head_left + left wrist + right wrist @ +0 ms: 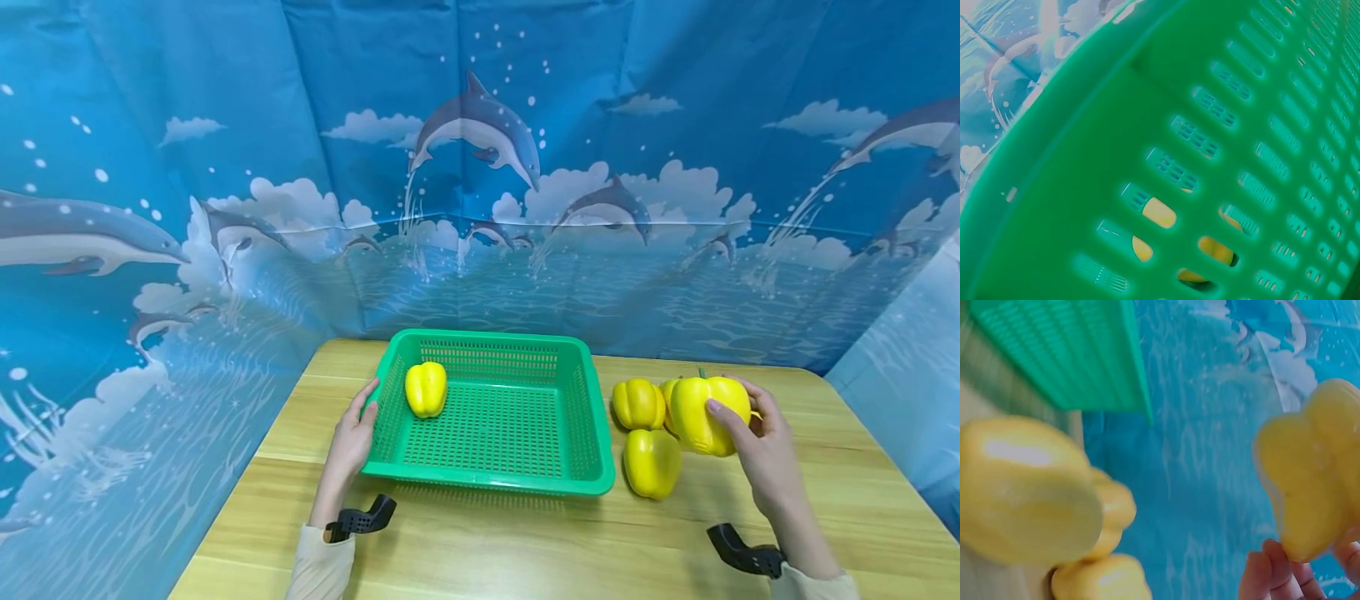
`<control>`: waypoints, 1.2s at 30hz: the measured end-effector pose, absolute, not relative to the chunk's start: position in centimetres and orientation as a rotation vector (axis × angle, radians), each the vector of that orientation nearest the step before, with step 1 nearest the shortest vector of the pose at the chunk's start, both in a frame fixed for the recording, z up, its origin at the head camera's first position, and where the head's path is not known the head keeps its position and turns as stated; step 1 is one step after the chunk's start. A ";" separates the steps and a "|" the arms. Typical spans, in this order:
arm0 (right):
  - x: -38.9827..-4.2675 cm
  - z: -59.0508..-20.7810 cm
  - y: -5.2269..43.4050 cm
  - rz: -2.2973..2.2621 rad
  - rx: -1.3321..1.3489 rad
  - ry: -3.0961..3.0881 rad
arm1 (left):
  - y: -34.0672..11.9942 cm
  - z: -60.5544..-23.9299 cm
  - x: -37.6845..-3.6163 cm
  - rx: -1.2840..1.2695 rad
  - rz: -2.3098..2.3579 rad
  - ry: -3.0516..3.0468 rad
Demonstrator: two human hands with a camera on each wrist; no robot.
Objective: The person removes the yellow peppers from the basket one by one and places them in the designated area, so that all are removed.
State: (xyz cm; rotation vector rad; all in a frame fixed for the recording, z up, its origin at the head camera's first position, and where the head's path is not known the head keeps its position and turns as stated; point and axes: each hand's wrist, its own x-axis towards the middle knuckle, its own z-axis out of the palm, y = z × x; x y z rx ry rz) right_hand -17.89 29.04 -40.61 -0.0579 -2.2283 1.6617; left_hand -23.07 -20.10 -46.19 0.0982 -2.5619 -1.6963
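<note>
My right hand (772, 450) grips a yellow bell pepper (708, 412) with a green stem, thumb across its front. In the right wrist view, fingertips (1275, 569) touch the lower side of this held pepper (1316, 481). Next to it on the table lie more yellow peppers: one at the front (652, 463), one behind (637, 404), and another mostly hidden by the held one. My left hand (354, 433) touches the left rim of a green plastic basket (487, 479), its visible fingers fairly straight. Inside, at the basket's left, stands one yellow pepper (426, 389).
A light wooden table (480, 542) carries the basket and peppers. Behind it and at the sides hangs a blue curtain (480, 275) printed with dolphins. Through the slots in the basket wall (1197, 181), patches of yellow show in the left wrist view.
</note>
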 end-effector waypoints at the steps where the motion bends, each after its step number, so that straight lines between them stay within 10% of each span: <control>1: -17.8 -40.8 29.4 1.626 -0.079 -2.252 | -20.1 -46.2 -23.1 0.099 -1.694 -2.562; 36: -18.5 -47.3 34.7 1.345 -0.442 -2.801 | -20.1 -46.2 -23.1 0.084 -1.681 -2.556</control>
